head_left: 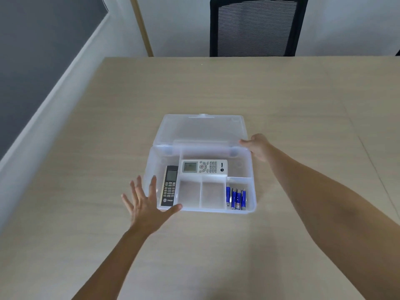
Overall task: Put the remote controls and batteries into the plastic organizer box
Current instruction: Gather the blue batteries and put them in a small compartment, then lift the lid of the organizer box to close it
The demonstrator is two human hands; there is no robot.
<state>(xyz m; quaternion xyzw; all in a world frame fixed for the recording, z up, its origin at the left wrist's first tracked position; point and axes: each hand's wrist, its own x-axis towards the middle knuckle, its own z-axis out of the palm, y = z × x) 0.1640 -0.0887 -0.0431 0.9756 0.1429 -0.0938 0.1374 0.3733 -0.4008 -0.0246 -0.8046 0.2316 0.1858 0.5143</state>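
Note:
A clear plastic organizer box (253, 192) stands open on the table, its lid (202, 129) tilted back. A white remote (204, 167) lies across the rear compartment. A black remote (169, 186) lies lengthwise in the left compartment. Several blue batteries (236, 198) lie in the front right compartment. The two middle front compartments hold nothing. My left hand (145, 204) is spread flat, fingers apart, at the box's front left corner, thumb along the front wall. My right hand (257, 146) grips the right end of the lid near the hinge.
The light wooden table (281, 94) stretches all round the box. A black mesh office chair (256, 27) stands behind the far edge. A grey and white wall runs along the left.

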